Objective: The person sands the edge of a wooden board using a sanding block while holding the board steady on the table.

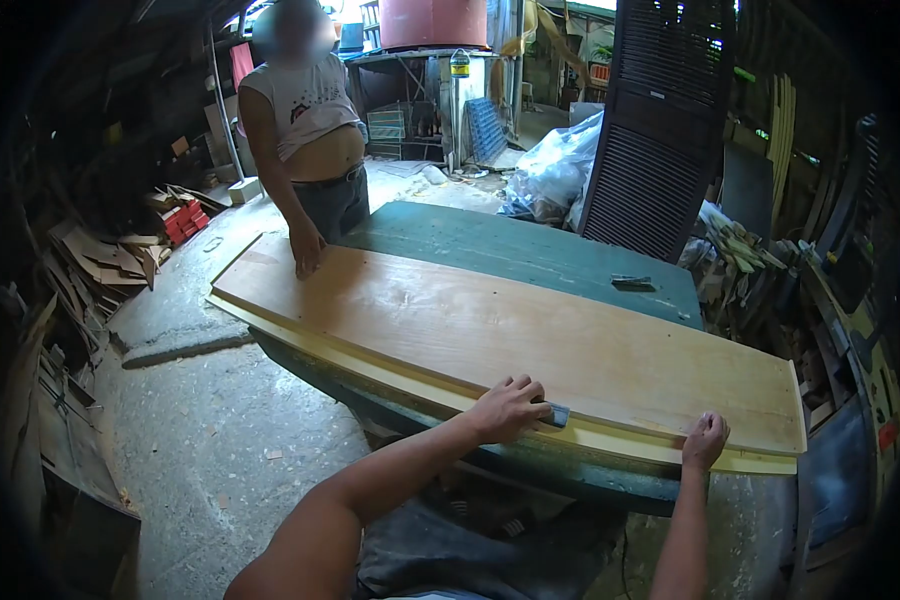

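Note:
A long pale wooden panel [450,320] lies on a green table [470,240], with yellowish strips [370,365] along its near edge. My left hand [510,408] is closed around a small grey block [556,414] at the panel's near edge, left of my other hand. Near the right end, my right hand [706,440] rests on the same edge with its fingers bent together; whether they pinch anything is hidden. A short dark object [632,283] lies on the green table behind the panel.
Across the table at the left stands a person [315,130], one hand on the panel's far left end. A dark louvred door [655,130] leans behind the table beside plastic bags [555,165]. Wood scraps [100,250] lie at the left, more at the right.

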`<state>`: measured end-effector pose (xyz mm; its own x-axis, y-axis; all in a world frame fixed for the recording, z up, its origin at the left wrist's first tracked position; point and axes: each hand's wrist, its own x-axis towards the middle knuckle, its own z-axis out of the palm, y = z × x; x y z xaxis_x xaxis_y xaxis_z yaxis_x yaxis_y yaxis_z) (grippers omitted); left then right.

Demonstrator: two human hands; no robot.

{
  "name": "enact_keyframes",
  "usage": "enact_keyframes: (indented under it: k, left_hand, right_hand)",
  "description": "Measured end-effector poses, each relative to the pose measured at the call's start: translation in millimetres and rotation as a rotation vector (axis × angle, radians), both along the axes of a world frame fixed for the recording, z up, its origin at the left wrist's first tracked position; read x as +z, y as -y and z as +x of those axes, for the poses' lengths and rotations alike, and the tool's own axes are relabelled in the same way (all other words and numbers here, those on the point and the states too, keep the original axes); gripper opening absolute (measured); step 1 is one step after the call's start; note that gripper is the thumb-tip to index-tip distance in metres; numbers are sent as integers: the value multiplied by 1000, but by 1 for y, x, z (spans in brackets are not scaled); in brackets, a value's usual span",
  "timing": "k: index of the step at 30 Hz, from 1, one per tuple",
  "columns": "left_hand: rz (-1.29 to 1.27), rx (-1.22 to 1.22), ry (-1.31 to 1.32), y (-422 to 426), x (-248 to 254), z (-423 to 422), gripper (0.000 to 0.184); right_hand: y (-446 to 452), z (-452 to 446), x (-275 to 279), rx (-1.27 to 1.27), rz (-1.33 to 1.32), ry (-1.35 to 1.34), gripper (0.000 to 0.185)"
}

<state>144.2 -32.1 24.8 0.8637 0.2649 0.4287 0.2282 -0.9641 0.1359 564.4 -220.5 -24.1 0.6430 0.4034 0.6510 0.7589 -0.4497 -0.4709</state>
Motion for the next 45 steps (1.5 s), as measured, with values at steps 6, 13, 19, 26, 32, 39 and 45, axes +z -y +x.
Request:
enact_keyframes:
  k: [6, 13, 19, 26, 32, 39, 45]
  left_hand:
    - [-293, -32, 102, -21, 38, -9, 31]
    - [-463, 41, -153, -57, 49, -26, 31]
    - [-283, 143, -228, -55, 31, -20, 39]
    - [-113, 111, -158, -51, 26, -24, 46]
    - [-38, 140, -54, -57, 21, -77, 52]
    - [211, 169, 87, -38, 2, -64, 55]
    - [227, -23, 173, 63, -15, 139, 49]
  right_hand:
    - [2, 3, 1, -15, -21, -54, 22]
    - [2, -1, 1, -9, 3, -8, 20]
    - [2, -1, 2, -20, -5, -12, 20]
    - [3, 3, -2, -6, 4, -7, 22]
    - [4, 5, -7, 9, 37, 38, 25]
    - [6, 22, -31, 40, 74, -148, 36]
    - [10, 5, -12, 75, 347, -218, 40]
